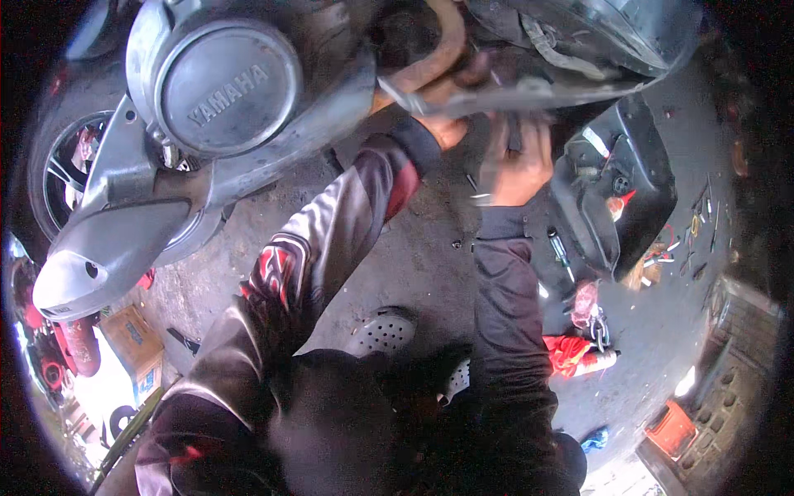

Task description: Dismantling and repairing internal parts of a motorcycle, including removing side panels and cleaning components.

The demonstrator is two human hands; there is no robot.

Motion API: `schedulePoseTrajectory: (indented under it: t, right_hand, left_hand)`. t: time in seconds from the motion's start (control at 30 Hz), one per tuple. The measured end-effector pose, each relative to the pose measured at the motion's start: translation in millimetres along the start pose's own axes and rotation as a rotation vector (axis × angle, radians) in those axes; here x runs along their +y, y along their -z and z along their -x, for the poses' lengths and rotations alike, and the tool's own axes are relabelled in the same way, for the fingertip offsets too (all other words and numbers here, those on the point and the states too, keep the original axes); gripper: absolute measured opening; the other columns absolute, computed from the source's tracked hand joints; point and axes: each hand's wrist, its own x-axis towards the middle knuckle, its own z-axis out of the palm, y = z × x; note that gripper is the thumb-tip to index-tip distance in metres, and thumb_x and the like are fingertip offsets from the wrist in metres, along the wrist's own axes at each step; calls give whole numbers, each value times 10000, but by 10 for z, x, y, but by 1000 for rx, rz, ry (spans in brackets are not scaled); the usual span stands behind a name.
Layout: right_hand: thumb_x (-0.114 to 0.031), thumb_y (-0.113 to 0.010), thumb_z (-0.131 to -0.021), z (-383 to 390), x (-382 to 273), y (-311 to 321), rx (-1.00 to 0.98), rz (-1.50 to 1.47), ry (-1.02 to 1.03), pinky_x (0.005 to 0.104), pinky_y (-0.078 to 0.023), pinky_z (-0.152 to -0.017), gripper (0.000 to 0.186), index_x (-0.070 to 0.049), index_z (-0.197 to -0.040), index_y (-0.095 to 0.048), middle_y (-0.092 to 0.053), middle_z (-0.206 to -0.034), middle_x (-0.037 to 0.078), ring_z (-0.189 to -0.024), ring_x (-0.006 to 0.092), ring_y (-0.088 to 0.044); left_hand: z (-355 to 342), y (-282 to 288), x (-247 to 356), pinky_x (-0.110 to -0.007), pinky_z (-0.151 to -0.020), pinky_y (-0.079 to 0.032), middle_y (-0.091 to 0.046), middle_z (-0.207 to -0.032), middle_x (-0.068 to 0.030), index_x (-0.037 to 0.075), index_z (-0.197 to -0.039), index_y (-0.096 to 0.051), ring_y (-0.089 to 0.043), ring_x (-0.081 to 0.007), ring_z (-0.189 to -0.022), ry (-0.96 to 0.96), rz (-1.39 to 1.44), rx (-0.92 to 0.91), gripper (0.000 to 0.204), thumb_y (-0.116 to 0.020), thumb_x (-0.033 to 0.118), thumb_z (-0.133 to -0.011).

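Note:
A grey scooter or motorcycle fills the upper part of the head view, with a round engine cover (227, 87) on its left. My left hand (447, 131) reaches in behind the lower edge of a dark body panel (529, 95); its fingers are mostly hidden. Just right of it, my right hand (519, 165) is at that same edge, smeared by motion. Its fingers look curled, with a small dark thing between them that I cannot make out.
Right of my hands, a black plastic cover (649, 182) lies on the floor with small items in it. A screwdriver (561, 252), a red cloth (564, 354) and several scattered tools are near it. An orange container (672, 430) stands lower right; a cardboard box (132, 339) sits at left.

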Motion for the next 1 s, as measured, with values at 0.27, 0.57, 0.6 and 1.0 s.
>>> schedulePoseTrajectory:
  t: [0.27, 0.57, 0.6, 1.0]
  right_hand:
    - [-205, -482, -970, -314, 160, 262, -289, -1571, -1397, 213, -357, -419, 271, -11, -843, -623, -614, -681, 60, -533, 93, -512]
    - [-59, -686, -812, 119, 215, 241, 243, 31, 48, 358, -528, -725, 232, 4, -1017, -599, -612, -1004, 159, -871, 255, -615]
    - [-89, -700, -803, 84, 113, 135, 207, -41, 23, 380, -510, -773, 270, -12, -1046, -611, -604, -1009, 155, -893, 277, -609]
    - [-237, -499, -953, -248, 785, 318, -617, -2035, -1540, 251, -460, -521, 234, -29, -984, -603, -579, -784, 54, -595, 158, -520]
  left_hand:
    - [95, -48, 420, -439, -889, -461, -600, -1068, -205, 43, -1056, -608, -577, -362, -1003, -401, -963, -173, 340, -613, 102, -721]
    - [-45, -415, 222, -314, -822, -459, -660, -992, -86, 37, -1060, -621, -583, -182, -979, 149, 715, 36, 190, -575, 128, -900]
    - [-41, -352, 94, -330, -831, -460, -655, -1006, -88, 40, -1075, -617, -581, -194, -983, 70, 629, 97, 202, -579, 118, -893]
    - [7, -299, 592, -401, -918, -437, -585, -1132, -200, 20, -1157, -561, -536, -344, -1084, -235, -995, -255, 419, -589, 71, -742]
